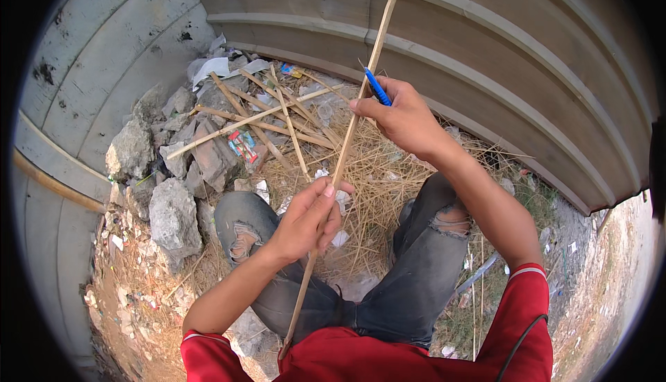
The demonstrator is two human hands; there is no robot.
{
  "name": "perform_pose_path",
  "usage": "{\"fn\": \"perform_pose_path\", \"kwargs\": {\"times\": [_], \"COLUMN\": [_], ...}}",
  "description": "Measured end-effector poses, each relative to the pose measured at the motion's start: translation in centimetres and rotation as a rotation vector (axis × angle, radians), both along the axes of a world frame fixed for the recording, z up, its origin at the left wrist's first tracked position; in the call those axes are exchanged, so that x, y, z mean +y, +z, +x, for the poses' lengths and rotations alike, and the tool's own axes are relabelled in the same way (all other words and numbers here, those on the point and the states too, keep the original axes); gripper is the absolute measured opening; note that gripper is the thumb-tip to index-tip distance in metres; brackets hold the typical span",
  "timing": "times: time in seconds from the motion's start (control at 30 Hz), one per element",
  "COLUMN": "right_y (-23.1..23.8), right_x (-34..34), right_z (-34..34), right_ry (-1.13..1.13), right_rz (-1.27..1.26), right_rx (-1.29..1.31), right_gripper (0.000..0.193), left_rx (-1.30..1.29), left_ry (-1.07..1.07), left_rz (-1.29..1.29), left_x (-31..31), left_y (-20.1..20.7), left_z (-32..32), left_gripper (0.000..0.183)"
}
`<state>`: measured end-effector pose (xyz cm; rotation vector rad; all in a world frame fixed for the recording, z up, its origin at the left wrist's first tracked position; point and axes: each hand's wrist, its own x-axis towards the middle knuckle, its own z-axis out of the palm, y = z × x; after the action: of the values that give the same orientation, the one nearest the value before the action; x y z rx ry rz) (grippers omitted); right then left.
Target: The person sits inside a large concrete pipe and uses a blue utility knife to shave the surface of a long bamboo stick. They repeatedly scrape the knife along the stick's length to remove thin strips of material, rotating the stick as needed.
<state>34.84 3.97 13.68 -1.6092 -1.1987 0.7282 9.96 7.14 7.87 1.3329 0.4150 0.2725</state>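
Observation:
A long, pale bamboo strip [350, 132] runs slantwise from my lap up past the top edge of the view. My left hand [316, 217] is closed round its lower middle, between my knees. Higher up, my right hand [402, 115] grips a slim blue-handled tool [377, 87], its thumb pressed against the strip. The tool lies along the strip's right side; whether it is a knife or a pen I cannot tell, as its working end is too small to make out.
Several split bamboo pieces [281, 108] lie crossed on the ground ahead, beside rough grey stones [173, 219]. Thin shavings [374, 208] cover the ground between my legs. Corrugated metal sheeting [485, 56] stands close in front and at right, a pale panel [114, 49] at left.

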Motion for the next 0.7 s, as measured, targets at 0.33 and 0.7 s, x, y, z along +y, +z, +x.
{"fn": "perform_pose_path", "kwargs": {"times": [0.33,0.7], "right_y": [-0.5,-3.7], "right_x": [4.0,4.0], "right_z": [-2.5,-2.2], "right_ry": [0.191,0.407], "right_rz": [0.042,-0.232], "right_rx": [-0.408,-0.583], "right_gripper": [0.050,0.051], "left_rx": [-0.114,0.008], "left_ry": [0.221,0.222], "left_rz": [-0.148,-0.188], "left_x": [6.9,7.7], "left_y": [0.6,-3.0], "left_z": [3.1,1.6], "left_gripper": [0.048,0.041]}}
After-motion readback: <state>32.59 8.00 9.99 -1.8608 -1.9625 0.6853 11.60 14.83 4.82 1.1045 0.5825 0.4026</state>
